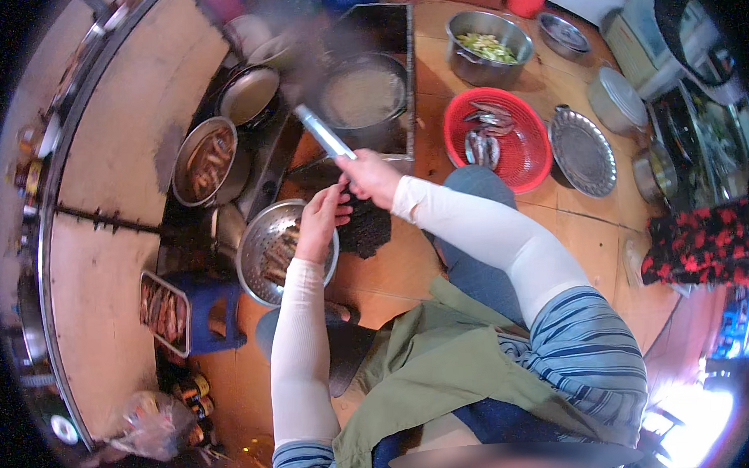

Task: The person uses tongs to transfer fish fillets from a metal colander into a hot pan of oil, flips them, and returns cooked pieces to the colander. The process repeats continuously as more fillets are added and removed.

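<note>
My right hand (pixel 372 177) is closed around one end of a long silvery utensil (pixel 326 134), perhaps tongs, pointing up and left towards the frying pan (pixel 363 91) on the stove. My left hand (pixel 321 220) is beside it, fingers curled; whether it grips anything is unclear. Under the left hand is a metal colander (pixel 255 258) holding browned fish (pixel 280 256). A red plastic basket (pixel 536 157) with several silvery raw fish (pixel 484 148) sits on the tiled floor to the right of my right hand. Pale liquid fills the pan, and steam blurs the air near it.
A steel pot (pixel 491 75) of chopped greens stands behind the basket, a fluted metal tray (pixel 585 155) to its right. On the left are a pot of cooked pieces (pixel 208 165), another pan (pixel 250 95) and a tray of fish (pixel 165 310) by a blue stool (pixel 213 311).
</note>
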`<state>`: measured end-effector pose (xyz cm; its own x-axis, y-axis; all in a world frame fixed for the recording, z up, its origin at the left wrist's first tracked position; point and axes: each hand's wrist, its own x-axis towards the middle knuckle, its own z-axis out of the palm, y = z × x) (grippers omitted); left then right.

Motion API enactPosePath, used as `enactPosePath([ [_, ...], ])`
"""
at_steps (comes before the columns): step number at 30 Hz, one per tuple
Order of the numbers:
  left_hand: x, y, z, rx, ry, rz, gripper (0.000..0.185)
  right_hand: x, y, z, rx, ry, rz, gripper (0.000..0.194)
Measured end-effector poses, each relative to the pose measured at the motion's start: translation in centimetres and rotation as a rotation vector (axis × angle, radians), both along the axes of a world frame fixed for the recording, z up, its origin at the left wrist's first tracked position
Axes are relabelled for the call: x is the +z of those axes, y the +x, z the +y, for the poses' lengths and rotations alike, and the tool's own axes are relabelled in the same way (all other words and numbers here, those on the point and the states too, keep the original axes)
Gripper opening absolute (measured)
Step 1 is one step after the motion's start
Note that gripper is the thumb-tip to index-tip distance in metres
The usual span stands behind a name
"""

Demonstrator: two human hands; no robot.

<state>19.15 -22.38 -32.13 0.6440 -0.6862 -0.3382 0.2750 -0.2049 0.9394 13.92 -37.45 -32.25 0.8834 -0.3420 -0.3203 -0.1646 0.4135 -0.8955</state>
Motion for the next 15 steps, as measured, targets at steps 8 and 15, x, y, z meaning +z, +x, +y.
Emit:
enactPosePath([
  [8, 1.1, -1.3, -2.4, -0.045, -0.059, 0.098, 0.048, -1.3, 0.2, 0.5, -0.057, -0.086, 0.032, 0.024],
  [15, 0.3, -1.1, -3.8, -0.025, -0.100, 0.149, 0.040, -2.1, 1.0, 0.0, -0.074, -0.223, 0.073, 0.031],
])
